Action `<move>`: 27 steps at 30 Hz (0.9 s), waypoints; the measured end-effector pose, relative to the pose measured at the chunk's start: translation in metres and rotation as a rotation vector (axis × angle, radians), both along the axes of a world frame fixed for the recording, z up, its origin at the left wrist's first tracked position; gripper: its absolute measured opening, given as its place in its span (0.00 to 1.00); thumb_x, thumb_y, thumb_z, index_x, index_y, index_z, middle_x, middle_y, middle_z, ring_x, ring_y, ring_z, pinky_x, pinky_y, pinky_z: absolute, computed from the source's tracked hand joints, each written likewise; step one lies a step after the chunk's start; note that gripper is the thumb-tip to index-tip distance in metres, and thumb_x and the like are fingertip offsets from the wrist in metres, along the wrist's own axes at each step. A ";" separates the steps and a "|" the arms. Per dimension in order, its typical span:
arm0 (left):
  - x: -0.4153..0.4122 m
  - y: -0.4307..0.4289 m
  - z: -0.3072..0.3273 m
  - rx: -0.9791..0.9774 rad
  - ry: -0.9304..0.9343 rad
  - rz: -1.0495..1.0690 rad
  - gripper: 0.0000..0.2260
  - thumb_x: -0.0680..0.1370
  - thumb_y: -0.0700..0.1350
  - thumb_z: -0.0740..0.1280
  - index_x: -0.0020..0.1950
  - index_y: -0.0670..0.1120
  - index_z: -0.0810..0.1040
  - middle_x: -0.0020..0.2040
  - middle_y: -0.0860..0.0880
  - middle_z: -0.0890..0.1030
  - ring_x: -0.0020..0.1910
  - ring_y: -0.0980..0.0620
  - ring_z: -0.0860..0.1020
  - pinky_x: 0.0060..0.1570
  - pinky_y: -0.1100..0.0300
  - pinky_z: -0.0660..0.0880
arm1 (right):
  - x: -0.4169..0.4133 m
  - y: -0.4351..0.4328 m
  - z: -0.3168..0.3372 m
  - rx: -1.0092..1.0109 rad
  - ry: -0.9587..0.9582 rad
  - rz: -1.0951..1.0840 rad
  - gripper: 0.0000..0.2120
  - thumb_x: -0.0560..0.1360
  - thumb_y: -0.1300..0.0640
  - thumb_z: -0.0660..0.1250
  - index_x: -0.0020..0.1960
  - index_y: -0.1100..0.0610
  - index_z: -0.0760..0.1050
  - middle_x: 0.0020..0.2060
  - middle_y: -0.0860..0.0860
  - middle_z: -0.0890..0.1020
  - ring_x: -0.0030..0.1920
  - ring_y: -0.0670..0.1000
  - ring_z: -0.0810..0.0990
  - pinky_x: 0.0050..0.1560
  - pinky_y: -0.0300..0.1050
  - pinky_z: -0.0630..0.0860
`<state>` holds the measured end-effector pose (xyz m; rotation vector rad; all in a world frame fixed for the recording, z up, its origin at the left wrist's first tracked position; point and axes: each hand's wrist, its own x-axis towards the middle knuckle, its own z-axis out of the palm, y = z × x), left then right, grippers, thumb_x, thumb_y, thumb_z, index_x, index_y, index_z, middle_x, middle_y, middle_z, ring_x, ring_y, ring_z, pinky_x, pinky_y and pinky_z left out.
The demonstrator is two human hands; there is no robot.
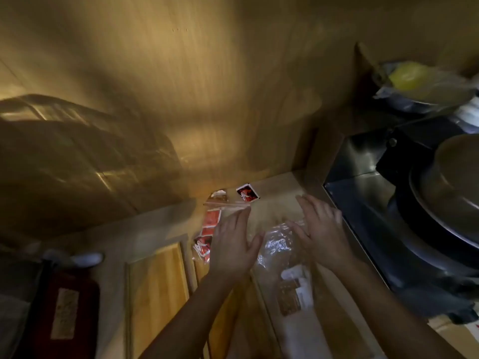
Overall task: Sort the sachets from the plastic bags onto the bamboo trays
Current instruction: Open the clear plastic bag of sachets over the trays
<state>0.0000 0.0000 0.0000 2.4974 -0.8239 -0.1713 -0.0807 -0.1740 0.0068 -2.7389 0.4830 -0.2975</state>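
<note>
The frame is blurred. A crumpled clear plastic bag (278, 244) lies on the wooden counter between my hands. My left hand (232, 244) hovers flat, fingers apart, at the bag's left edge. My right hand (320, 225) rests on the bag's right side with fingers spread; whether it grips the plastic is unclear. Another bag of red sachets (207, 230) lies just left of my left hand. One loose red-and-black sachet (247, 193) sits near the wall. A brown and white sachet (291, 297) shows below the clear bag. A bamboo tray (158, 294) lies at lower left.
A wood-panelled wall rises behind the counter. At the right are a metal surface (363, 193), stacked dark pans (445, 211), and above them a bowl holding a yellow thing in plastic (412, 79). A dark red tray (64, 312) lies at far lower left.
</note>
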 end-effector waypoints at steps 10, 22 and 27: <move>-0.001 -0.018 -0.028 0.077 0.148 -0.053 0.20 0.80 0.53 0.57 0.71 0.49 0.66 0.67 0.46 0.75 0.65 0.47 0.71 0.66 0.53 0.66 | 0.008 -0.015 -0.021 0.139 0.192 0.090 0.21 0.77 0.46 0.57 0.67 0.54 0.68 0.63 0.50 0.76 0.64 0.50 0.69 0.65 0.47 0.57; -0.008 -0.026 0.000 -0.032 0.491 -0.125 0.10 0.80 0.50 0.60 0.52 0.45 0.76 0.40 0.46 0.79 0.37 0.52 0.74 0.35 0.59 0.68 | 0.016 -0.025 -0.005 0.407 0.141 0.337 0.06 0.73 0.59 0.67 0.41 0.61 0.79 0.36 0.43 0.71 0.43 0.46 0.72 0.46 0.42 0.68; -0.014 -0.024 0.017 -0.255 0.948 -0.004 0.04 0.79 0.35 0.56 0.48 0.41 0.70 0.28 0.48 0.77 0.20 0.59 0.74 0.23 0.66 0.71 | 0.031 -0.019 0.006 0.429 0.090 0.407 0.06 0.71 0.60 0.70 0.40 0.63 0.81 0.34 0.45 0.73 0.42 0.43 0.72 0.45 0.38 0.68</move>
